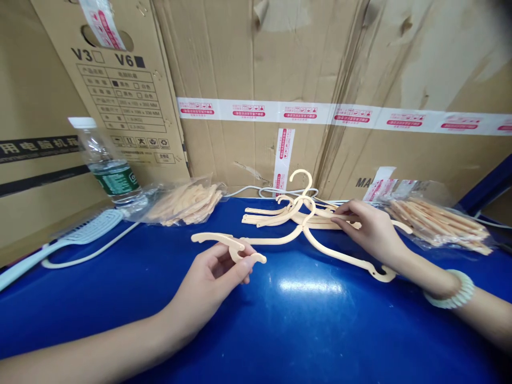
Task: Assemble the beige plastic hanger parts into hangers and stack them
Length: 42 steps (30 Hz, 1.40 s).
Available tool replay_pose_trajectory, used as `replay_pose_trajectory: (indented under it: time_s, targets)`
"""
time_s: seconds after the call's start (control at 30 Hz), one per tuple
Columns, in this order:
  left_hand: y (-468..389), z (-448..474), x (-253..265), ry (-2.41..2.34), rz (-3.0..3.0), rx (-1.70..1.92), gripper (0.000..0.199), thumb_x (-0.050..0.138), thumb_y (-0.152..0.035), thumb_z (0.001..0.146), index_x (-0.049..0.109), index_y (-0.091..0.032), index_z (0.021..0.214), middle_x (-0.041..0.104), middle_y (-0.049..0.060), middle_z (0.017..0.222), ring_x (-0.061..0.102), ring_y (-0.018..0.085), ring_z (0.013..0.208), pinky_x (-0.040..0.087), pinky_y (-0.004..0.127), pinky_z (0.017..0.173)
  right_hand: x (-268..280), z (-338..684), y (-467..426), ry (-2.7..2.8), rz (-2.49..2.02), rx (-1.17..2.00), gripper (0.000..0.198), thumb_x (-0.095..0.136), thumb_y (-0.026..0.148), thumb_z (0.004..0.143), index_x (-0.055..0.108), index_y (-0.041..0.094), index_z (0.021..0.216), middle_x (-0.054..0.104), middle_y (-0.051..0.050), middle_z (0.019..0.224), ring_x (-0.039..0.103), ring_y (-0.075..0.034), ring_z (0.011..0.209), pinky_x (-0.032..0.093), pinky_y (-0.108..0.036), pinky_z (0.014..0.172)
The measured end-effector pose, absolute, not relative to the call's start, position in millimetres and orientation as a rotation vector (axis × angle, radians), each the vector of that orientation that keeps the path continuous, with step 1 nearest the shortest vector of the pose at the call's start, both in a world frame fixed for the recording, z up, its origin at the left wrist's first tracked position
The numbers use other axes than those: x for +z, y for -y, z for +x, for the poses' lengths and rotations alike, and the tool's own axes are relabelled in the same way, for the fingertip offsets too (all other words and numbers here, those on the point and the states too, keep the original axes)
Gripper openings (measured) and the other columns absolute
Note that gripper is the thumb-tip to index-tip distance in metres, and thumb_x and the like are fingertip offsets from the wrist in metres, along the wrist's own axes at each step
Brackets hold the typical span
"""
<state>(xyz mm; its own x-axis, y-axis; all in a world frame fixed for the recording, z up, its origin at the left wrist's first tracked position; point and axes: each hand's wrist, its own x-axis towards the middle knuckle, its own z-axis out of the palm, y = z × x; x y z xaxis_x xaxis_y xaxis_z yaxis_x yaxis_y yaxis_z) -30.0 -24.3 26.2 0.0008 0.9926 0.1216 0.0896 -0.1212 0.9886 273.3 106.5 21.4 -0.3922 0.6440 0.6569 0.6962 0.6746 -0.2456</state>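
Observation:
A beige plastic hanger [336, 252] lies on the blue table, its hook pointing away and its two arms spread. My left hand [224, 266] is closed on a loose-looking hanger piece [218, 239] with a curved end, held just above the table. The hanger's left arm runs behind these fingers; whether it joins the piece I cannot tell. Behind the hanger is a small pile of hanger parts [266, 216]. My right hand [372, 229] reaches over there, thumb and fingers pinching one beige hanger part [352, 217] of that pile.
Clear bags of hanger parts lie at left [184, 205] and right [440, 221]. A water bottle [116, 178] and a light blue hairbrush [92, 226] are at far left. Cardboard boxes [256, 69] stand along the back, with a white cable [248, 189] before them.

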Motion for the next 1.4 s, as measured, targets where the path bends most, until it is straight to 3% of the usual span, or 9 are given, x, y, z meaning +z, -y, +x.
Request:
replay_pose_trajectory:
  time_s: [0.23,0.4,0.57,0.7,0.9,1.1,1.4]
  targets:
    - [24,-32,24,-1.284,1.286,1.275,0.022,0.074,-0.038,0.075,0.063,-0.019,0.078,0.062,-0.001,0.073,0.057,0.014,0.067,0.049,0.024,0.062,20,279,-112,1.900,-1.106,0.133,0.023,0.063,0.044,0.084,0.057,0.022,0.082,0.064,-0.006,0.079,0.063,-0.024,0.072,0.051,-0.037,0.064]
    - [21,-35,25,-1.289,1.271,1.351,0.024,0.075,-0.040,0.076,0.067,-0.018,0.080,0.063,0.000,0.078,0.053,0.012,0.065,0.045,0.024,0.063,27,279,-109,1.967,-0.987,0.331,0.026,0.062,0.044,0.087,0.060,0.023,0.101,0.060,-0.003,0.081,0.060,-0.020,0.072,0.048,-0.032,0.061]
    - [18,-38,23,-1.250,1.230,1.387,0.021,0.076,-0.038,0.078,0.072,-0.019,0.087,0.060,-0.001,0.080,0.050,0.011,0.068,0.041,0.023,0.067,36,277,-100,2.204,-0.875,0.350,0.018,0.057,0.039,0.090,0.065,0.023,0.089,0.062,-0.004,0.086,0.060,-0.021,0.078,0.047,-0.034,0.070]
    - [16,-39,22,-1.162,1.199,1.381,0.021,0.077,-0.037,0.077,0.068,-0.018,0.078,0.056,-0.003,0.076,0.047,0.010,0.068,0.038,0.022,0.066,37,277,-97,2.248,-0.792,0.376,0.013,0.058,0.034,0.090,0.061,0.022,0.086,0.060,-0.003,0.083,0.057,-0.021,0.077,0.044,-0.033,0.070]
    - [16,-39,22,-1.018,1.089,1.383,0.025,0.080,-0.038,0.075,0.064,-0.019,0.077,0.054,-0.004,0.072,0.048,0.010,0.067,0.040,0.022,0.066,36,278,-95,2.267,-0.658,0.331,0.005,0.057,0.026,0.092,0.060,0.023,0.090,0.058,-0.001,0.084,0.055,-0.019,0.079,0.040,-0.031,0.069]
    - [19,-37,24,-0.858,0.975,1.314,0.018,0.078,-0.028,0.078,0.063,-0.018,0.077,0.064,0.003,0.103,0.059,0.015,0.082,0.050,0.029,0.076,36,276,-92,2.279,-0.609,0.247,0.004,0.057,0.020,0.092,0.060,0.022,0.093,0.060,-0.003,0.089,0.056,-0.019,0.083,0.041,-0.032,0.073]
    - [20,-38,28,-0.761,0.900,1.264,0.013,0.071,-0.019,0.082,0.060,-0.016,0.075,0.067,0.005,0.092,0.063,0.015,0.075,0.053,0.027,0.072,39,272,-85,2.280,-0.519,0.039,0.014,0.058,0.010,0.088,0.061,0.021,0.097,0.063,-0.005,0.088,0.057,-0.019,0.081,0.043,-0.030,0.071]
